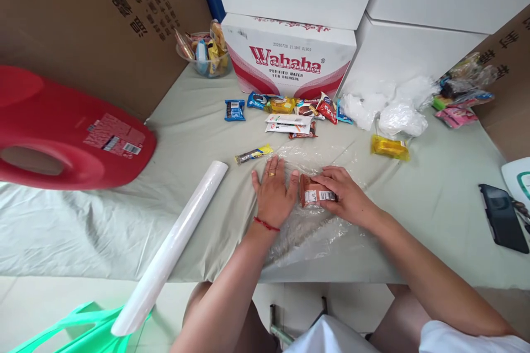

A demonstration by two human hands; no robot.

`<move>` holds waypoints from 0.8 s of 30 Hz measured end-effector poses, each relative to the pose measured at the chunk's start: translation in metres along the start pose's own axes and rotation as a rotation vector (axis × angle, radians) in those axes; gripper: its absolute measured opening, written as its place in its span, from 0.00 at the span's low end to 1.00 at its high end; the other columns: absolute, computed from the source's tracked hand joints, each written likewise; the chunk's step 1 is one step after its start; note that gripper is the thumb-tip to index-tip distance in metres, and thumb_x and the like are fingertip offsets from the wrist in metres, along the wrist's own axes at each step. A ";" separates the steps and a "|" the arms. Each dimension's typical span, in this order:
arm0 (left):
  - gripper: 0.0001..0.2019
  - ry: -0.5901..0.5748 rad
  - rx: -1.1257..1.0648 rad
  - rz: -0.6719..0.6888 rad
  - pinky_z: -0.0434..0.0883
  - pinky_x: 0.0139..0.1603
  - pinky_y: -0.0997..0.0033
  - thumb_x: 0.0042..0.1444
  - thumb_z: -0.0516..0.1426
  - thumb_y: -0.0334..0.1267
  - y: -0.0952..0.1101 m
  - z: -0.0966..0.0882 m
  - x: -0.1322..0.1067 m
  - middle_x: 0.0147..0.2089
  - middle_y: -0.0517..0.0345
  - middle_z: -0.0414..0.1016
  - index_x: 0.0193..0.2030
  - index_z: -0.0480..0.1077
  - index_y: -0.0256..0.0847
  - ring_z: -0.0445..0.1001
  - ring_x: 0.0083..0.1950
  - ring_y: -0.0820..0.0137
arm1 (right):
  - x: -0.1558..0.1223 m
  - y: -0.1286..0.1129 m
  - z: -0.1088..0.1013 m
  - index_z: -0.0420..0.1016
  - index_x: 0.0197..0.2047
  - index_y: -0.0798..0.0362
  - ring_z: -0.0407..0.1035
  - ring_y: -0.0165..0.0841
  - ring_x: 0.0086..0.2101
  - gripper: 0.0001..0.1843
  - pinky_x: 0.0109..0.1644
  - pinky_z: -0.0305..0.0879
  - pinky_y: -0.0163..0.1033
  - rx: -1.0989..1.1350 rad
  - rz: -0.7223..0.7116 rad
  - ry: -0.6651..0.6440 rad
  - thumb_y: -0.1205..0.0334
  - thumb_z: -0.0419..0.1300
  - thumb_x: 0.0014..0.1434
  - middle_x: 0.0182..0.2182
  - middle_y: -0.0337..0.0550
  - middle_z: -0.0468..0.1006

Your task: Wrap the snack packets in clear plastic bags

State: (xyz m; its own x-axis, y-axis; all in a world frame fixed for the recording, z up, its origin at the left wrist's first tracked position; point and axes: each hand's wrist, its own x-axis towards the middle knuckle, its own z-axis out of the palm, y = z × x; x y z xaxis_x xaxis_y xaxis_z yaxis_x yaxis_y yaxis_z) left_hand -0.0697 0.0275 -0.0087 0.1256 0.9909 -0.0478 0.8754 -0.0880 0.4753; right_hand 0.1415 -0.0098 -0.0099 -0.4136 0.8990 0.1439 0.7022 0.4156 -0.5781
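Note:
A clear plastic sheet (306, 237) lies crumpled on the cloth-covered table in front of me. My left hand (274, 190) rests flat on the sheet with its fingers stretched out. Beside it, my right hand (348, 193) grips a brown packaged snack (318, 194) by its right end. The snack's label and barcode face up, and it sits over the sheet. Just beyond my left fingertips lies a thin yellow and dark snack bar (253, 154). To the left, a white roll of film (174, 242) slants over the table's front edge.
Several wrapped snacks (285, 105) lie before a Wahaha box (290, 60). A bowl of snacks (207, 58) stands back left, a red jug (74, 138) at left. On the right are clear plastic bags (385, 105), a yellow packet (390, 148) and a phone (503, 218).

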 end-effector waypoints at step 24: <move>0.47 -0.123 0.104 0.045 0.36 0.77 0.30 0.62 0.51 0.67 0.000 0.002 0.000 0.81 0.38 0.47 0.77 0.54 0.34 0.45 0.81 0.47 | 0.032 -0.007 -0.048 0.77 0.62 0.47 0.72 0.48 0.58 0.22 0.64 0.69 0.57 -0.146 0.150 0.083 0.52 0.51 0.72 0.55 0.50 0.81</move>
State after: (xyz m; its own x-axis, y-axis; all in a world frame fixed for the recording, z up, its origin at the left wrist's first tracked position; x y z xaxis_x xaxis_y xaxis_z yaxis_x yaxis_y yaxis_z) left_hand -0.0687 0.0271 -0.0103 0.2166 0.9664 -0.1383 0.9102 -0.1487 0.3865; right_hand 0.1506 0.0225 0.0372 -0.2530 0.9581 0.1346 0.8313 0.2864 -0.4764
